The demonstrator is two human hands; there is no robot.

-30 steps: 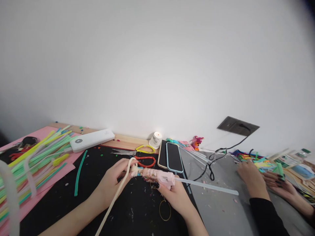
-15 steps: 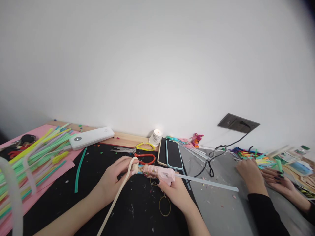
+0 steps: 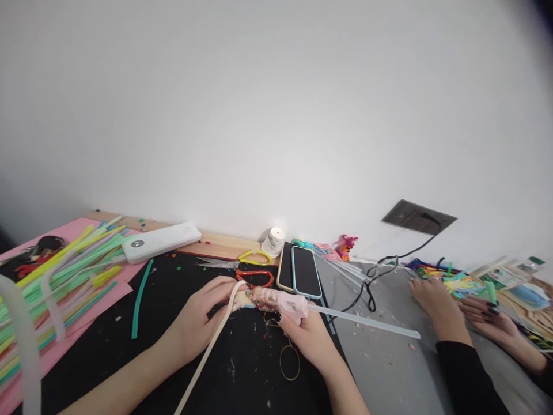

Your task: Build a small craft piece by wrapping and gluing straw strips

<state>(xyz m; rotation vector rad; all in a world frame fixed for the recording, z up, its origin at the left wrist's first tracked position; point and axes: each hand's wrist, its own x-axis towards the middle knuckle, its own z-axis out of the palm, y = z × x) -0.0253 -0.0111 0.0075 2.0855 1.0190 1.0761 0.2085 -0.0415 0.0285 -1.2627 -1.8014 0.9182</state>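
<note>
My right hand (image 3: 305,340) is closed around a pale pink glue gun (image 3: 291,305), thumb along its near side. A long translucent glue stick (image 3: 367,321) sticks out of the gun's right end. The gun's left part is coated in brownish, speckled residue. My left hand (image 3: 201,314) pinches a cream cord (image 3: 211,346), part of which looks bunched with a bit of blue at the fingertips, right by the gun's left end. Whether the gun touches it I cannot tell. The cord's long end trails down toward me. Fingers of both hands are partly hidden.
Behind the hands lie scissors (image 3: 254,278), two phones (image 3: 306,272) and a white paper cup (image 3: 274,242). Left are pipe cleaners (image 3: 82,271), a white power strip-like device (image 3: 162,242) and a green strip (image 3: 140,300). At right, another person's hands (image 3: 440,311) work near a black cable (image 3: 369,288).
The bunched cream piece has turned and shifted slightly right, closer against the gun's left end. My left fingers moved a little with it. The right hand and gun stay nearly still.
</note>
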